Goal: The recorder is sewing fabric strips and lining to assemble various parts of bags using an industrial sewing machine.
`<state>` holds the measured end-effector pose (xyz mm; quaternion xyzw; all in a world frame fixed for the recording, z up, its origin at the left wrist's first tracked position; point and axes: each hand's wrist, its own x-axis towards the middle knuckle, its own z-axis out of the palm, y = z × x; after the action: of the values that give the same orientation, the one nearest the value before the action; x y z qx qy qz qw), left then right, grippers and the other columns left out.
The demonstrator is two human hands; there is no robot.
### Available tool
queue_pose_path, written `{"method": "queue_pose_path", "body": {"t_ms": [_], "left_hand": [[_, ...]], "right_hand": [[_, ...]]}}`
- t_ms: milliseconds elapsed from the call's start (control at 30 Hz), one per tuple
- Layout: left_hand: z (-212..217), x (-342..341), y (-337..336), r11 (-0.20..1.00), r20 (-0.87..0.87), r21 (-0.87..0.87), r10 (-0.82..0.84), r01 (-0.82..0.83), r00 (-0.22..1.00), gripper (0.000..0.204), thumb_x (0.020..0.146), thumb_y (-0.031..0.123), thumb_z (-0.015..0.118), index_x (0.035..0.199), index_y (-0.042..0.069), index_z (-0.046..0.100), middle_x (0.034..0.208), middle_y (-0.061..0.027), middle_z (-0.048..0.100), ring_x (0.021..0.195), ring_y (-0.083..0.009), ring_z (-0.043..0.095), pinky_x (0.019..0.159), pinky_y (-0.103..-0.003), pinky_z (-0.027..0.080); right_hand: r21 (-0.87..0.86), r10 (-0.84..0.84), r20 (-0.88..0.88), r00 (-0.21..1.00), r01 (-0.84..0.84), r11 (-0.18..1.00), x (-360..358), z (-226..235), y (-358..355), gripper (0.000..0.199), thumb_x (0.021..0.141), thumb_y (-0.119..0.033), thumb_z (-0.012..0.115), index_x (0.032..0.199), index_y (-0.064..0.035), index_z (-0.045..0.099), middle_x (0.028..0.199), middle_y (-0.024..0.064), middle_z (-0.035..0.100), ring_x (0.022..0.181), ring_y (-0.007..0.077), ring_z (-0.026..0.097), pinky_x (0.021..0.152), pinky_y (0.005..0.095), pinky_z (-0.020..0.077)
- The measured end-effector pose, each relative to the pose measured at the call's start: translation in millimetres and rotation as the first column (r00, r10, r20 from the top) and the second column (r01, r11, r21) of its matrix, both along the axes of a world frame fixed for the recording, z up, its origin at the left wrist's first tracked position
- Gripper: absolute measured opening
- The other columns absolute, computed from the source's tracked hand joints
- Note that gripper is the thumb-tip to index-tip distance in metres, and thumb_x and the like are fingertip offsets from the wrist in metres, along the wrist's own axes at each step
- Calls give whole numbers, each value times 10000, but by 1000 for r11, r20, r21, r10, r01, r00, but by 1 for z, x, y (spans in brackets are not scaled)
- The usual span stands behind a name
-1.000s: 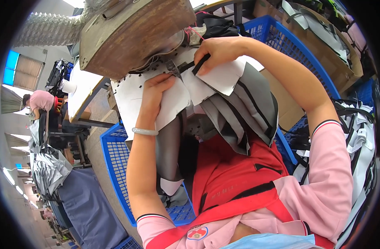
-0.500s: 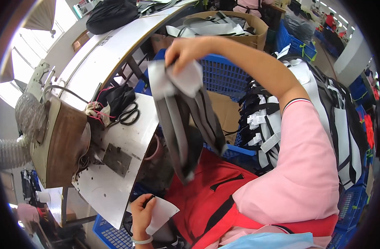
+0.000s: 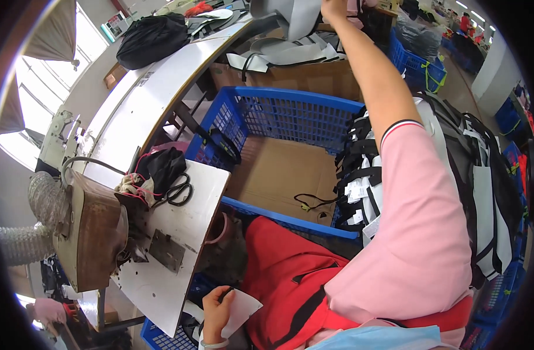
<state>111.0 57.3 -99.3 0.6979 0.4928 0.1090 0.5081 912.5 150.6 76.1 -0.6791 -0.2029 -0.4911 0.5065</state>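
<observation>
At the lower centre, my left hand (image 3: 218,312) is closed on a white fabric piece (image 3: 243,310) with a black bit at the fingers. Its lower part goes out of sight beside my red apron (image 3: 290,268). My right arm stretches far forward, and my right hand (image 3: 334,10) is at the top edge, partly cut off. It seems closed on the edge of a grey and white fabric piece (image 3: 296,17), which hangs over a cardboard box (image 3: 302,79) filled with similar strips (image 3: 290,55). The fingertips are hard to make out.
A blue plastic basket (image 3: 296,95) with cardboard at its bottom stands ahead of me. Black and white strapped pieces (image 3: 360,189) are stacked at its right. On the left are a machine (image 3: 89,227), a white worktable (image 3: 162,291) and black-handled scissors (image 3: 179,189).
My right hand has swung forward and up with the grey and white fabric piece, from above the basket to over the cardboard box. My left hand has shifted slightly right, still gripping the white piece.
</observation>
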Motion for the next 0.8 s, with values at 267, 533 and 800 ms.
{"method": "queue_pose_path", "body": {"t_ms": [267,533,800], "left_hand": [[3,11,0,891,-133,397,-179,218,975,160,833,75,668,941,-42,676,849,-150,694,776,-247,673,720,-315,511],[-48,46,-1,755,-289,567,-193,330,938,182,861,177,628,952,33,692,895,-174,672,850,-367,648,742,-425,517],[-96,57,-40,876,-62,358,-324,324,944,171,817,144,613,971,70,613,1004,-147,639,937,-266,601,795,-377,469]], "right_hand": [[-659,57,-747,662,-727,-192,-146,-187,28,320,781,-241,688,1074,-114,708,953,113,720,741,210,695,685,359,561],[-348,452,-839,-302,-340,-874,-550,-184,-23,348,866,-241,642,1180,-92,621,1110,159,628,1055,322,599,890,410,481],[-384,368,-913,-176,65,-921,-778,-218,-105,412,775,-84,608,1182,-138,584,971,183,649,930,387,634,782,481,500]]}}
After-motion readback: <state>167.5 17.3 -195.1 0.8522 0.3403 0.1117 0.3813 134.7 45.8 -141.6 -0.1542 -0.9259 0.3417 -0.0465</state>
